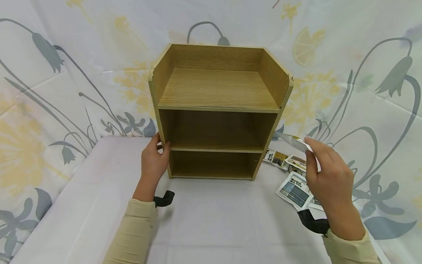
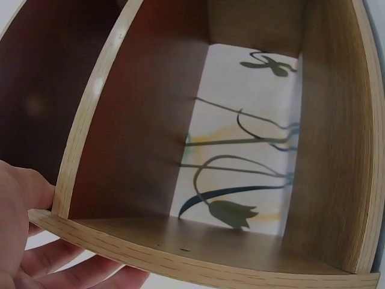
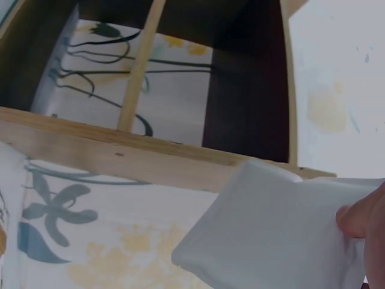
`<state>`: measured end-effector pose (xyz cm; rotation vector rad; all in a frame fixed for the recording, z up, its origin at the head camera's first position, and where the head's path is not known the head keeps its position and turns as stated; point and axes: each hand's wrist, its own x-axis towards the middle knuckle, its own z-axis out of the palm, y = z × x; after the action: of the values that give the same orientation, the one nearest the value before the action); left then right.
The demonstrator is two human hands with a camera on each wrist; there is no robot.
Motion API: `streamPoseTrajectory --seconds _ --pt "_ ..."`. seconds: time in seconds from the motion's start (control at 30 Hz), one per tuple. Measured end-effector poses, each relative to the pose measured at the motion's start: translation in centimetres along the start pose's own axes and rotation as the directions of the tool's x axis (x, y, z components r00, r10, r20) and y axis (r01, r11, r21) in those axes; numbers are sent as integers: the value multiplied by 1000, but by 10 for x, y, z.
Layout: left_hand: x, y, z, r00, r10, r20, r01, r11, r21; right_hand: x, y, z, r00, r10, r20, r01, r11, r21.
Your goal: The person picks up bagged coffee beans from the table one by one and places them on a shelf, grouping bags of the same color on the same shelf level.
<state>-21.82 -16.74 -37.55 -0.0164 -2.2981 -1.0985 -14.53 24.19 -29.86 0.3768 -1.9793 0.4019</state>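
A small wooden shelf with an open top tray and two compartments below stands on the white cloth. My left hand grips its left side panel, thumb at the front and fingers behind; the left wrist view shows the fingers around the panel's edge. To the right of the shelf, my right hand pinches a flat foil packet by its edge, above other packets. In the right wrist view the packet's plain white side faces the camera, with the thumb on it.
Several printed packets lie right of the shelf: a blue-and-white one in front, a yellow-and-black one against the shelf's side. A flower-printed cloth hangs behind. White cloth covers the surface in front.
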Motion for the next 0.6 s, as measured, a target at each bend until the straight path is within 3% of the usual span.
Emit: streamPoseTrajectory --seconds 0.37,0.6 --pt "0 3 -2 999 23 -25 -22 999 42 13 -12 -7 996 -15 -91 18 999 39" --pt "0 3 1 999 34 -22 -33 998 44 23 -21 -8 994 -24 -107 32 996 77"
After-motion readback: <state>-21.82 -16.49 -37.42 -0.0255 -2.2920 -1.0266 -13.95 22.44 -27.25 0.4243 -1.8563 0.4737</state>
